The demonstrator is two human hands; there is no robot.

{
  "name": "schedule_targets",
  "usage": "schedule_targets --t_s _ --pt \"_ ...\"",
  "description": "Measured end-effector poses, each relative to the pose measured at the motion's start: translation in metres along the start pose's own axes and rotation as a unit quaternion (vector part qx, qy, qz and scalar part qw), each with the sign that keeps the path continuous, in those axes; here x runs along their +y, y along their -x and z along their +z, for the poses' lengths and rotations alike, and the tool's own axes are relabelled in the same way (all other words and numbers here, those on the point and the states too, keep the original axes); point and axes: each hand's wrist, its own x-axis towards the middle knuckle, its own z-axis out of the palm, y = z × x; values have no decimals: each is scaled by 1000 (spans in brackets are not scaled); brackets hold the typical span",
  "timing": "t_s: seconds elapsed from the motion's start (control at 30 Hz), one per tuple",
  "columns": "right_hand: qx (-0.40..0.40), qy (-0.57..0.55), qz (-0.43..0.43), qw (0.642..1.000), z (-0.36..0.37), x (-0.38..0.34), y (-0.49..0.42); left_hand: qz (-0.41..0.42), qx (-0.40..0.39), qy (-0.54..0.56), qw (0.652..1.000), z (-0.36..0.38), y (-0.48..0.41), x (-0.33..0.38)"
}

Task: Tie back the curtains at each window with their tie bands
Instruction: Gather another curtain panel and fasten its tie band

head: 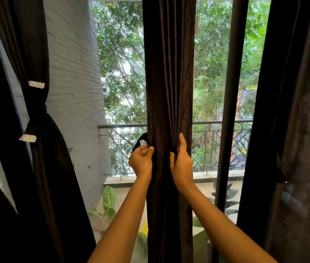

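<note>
Left hand (141, 158) curled at the left edge of the centre curtain (169, 73), thumb and fingertips pinching a dark tie band (138, 142); band's far end lost behind the fabric. Right hand (181, 160) clamped on the gathered folds, one finger stretched upward, the rest buried among the pleats. Dark, velvety cloth, crushed into long vertical creases, top and hem cut off. At far left, side curtain (55, 168) cinched at a knot, with white tabs (36, 84), any print too small to read. Beyond the glass, thin metal balcony railing (216, 122) and grey-painted brick wall (74, 73).
</note>
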Motion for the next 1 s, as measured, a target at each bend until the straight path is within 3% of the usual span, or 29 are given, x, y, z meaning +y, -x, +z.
schedule_targets --t_s 0.13,0.37,0.5,0.63,0.77,0.93,1.0 --pt "-5 27 -62 998 -2 -2 5 57 3 -19 998 6 17 -4" --pt "-29 57 33 997 8 9 11 157 -53 -68 984 20 33 -6" --pt "-5 53 16 998 8 12 15 176 -36 -113 977 18 31 -6" --pt "-23 107 -62 992 5 16 18 193 -8 -156 969 15 28 -12" --pt "-35 50 57 997 6 9 12 190 -13 -148 971 16 29 -13" --pt "-33 179 -77 980 6 12 15 187 -23 -116 975 13 30 -14" --pt "-39 168 -75 982 6 10 18 191 -41 -115 974 13 30 -14"
